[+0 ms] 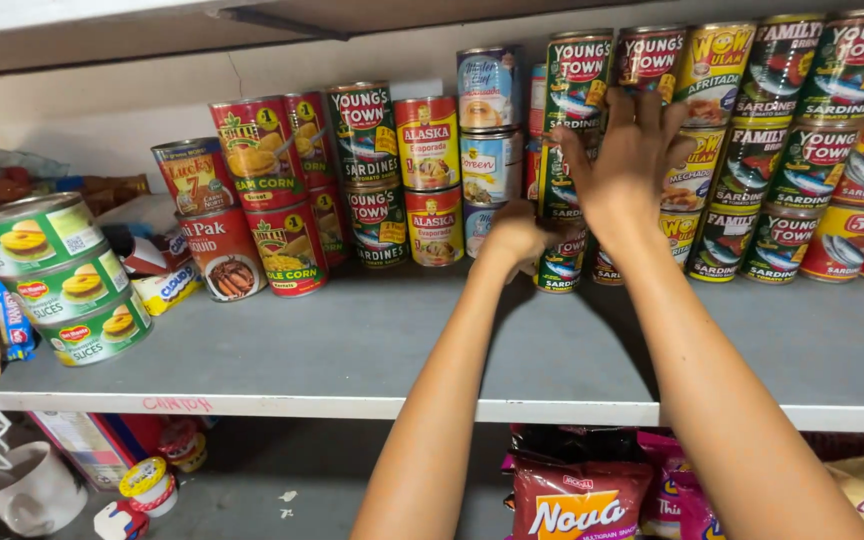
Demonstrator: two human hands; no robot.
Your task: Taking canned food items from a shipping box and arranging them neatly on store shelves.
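Two bare forearms, no sleeves or jewellery.

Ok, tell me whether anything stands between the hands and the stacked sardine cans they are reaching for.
Nothing visible does. The right hand is already spread against the green sardine cans, and the left hand rests at the stack's lower cans; the grey shelf before them is bare.

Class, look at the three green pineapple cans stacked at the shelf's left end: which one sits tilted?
The top can: it leans with its lid showing, while the two beneath sit level.
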